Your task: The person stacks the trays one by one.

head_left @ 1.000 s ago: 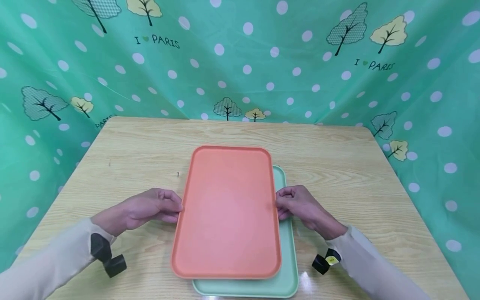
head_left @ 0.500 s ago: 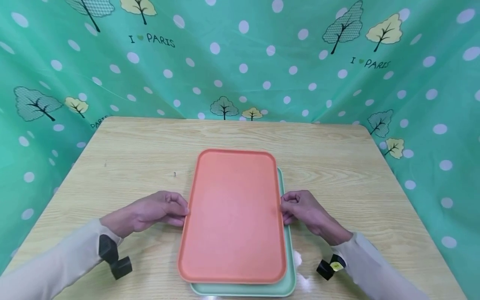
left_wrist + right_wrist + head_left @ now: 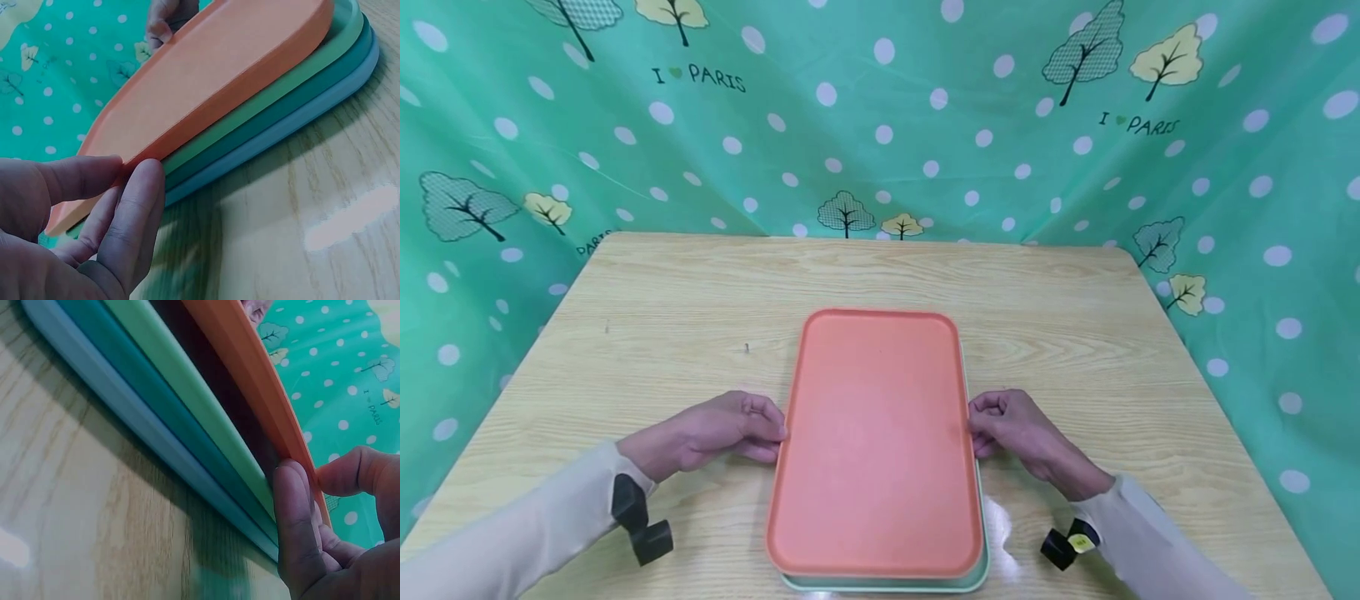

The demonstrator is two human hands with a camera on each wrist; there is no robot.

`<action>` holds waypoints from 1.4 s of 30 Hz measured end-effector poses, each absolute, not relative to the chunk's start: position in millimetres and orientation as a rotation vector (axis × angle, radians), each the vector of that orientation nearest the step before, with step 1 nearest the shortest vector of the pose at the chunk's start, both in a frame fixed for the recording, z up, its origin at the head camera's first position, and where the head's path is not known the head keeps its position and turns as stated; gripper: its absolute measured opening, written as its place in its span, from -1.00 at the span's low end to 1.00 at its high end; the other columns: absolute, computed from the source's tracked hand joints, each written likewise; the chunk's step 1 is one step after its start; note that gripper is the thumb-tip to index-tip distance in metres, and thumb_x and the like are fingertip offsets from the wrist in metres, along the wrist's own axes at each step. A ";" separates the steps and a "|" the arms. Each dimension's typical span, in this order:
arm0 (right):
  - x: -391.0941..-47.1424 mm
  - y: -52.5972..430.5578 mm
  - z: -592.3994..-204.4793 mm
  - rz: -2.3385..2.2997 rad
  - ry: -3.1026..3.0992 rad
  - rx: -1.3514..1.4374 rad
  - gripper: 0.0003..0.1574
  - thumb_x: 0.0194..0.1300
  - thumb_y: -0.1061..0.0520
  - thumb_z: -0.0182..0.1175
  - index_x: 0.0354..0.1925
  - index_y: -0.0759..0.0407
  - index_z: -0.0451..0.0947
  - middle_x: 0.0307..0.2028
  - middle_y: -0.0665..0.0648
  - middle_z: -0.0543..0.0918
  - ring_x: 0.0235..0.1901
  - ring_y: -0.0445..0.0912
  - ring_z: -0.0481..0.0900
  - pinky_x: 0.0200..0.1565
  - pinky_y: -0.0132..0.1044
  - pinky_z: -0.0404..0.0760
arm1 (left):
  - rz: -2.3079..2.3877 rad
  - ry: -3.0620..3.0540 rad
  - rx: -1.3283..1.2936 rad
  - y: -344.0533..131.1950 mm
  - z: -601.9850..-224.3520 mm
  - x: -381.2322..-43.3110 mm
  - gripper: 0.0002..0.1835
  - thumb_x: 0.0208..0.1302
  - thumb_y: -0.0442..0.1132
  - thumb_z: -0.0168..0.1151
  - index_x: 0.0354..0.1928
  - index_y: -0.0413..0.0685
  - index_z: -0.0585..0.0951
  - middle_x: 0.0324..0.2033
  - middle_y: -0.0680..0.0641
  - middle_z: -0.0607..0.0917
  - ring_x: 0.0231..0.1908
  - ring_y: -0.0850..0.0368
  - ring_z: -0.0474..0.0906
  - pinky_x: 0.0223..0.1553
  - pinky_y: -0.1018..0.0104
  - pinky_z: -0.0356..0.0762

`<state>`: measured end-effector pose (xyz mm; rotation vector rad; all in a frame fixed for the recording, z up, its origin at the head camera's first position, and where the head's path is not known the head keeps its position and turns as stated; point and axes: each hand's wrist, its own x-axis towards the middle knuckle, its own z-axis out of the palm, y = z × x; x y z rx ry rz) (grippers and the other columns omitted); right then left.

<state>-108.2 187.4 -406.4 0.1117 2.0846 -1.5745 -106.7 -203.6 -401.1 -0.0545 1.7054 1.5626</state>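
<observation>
An orange-pink rectangular tray (image 3: pixel 880 442) lies level over a stack of similar trays. My left hand (image 3: pixel 726 429) pinches its left edge between thumb and fingers, and my right hand (image 3: pixel 1018 433) pinches the right edge. Beneath it, the wrist views show a light green tray (image 3: pixel 187 394), a teal tray (image 3: pixel 134 381) and a grey-blue tray (image 3: pixel 100 381) nested together. A dark gap shows between the orange-pink tray and the light green one in the right wrist view. From the head, only a thin green rim peeks out at the front and right.
The stack stands on a light wood-grain table (image 3: pixel 685 292) near its front edge. A green dotted curtain (image 3: pixel 850 100) hangs behind and at both sides. Each wrist carries a black camera mount (image 3: pixel 640 521).
Both hands have brought the orange-pink tray a little right and nearer to me. It now covers nearly all of the light green tray, which showed more at the right before.
</observation>
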 end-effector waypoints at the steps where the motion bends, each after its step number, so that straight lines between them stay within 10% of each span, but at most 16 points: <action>1: -107.9 187.8 -406.4 -1.573 2.082 0.107 -0.79 0.13 0.34 0.12 -0.23 0.46 0.51 -0.58 0.04 0.62 -0.59 -0.17 0.61 -0.45 -0.35 0.68 | 1.563 1.703 -0.053 -203.1 -401.7 -106.2 -0.90 0.23 -0.33 0.30 -0.24 -0.19 0.60 -0.30 -0.03 0.74 -0.30 0.16 0.71 -0.09 0.27 0.69; 42: -95.1 197.8 -405.1 -1.507 2.172 0.119 -0.77 0.12 0.33 0.23 -0.24 0.45 0.50 -0.55 0.08 0.67 -0.53 -0.12 0.68 -0.38 -0.26 0.73 | 1.476 1.866 -0.123 -188.4 -404.3 -96.8 -0.84 0.20 -0.39 0.31 -0.19 -0.34 0.67 -0.41 -0.10 0.78 -0.42 0.17 0.74 -0.26 0.32 0.71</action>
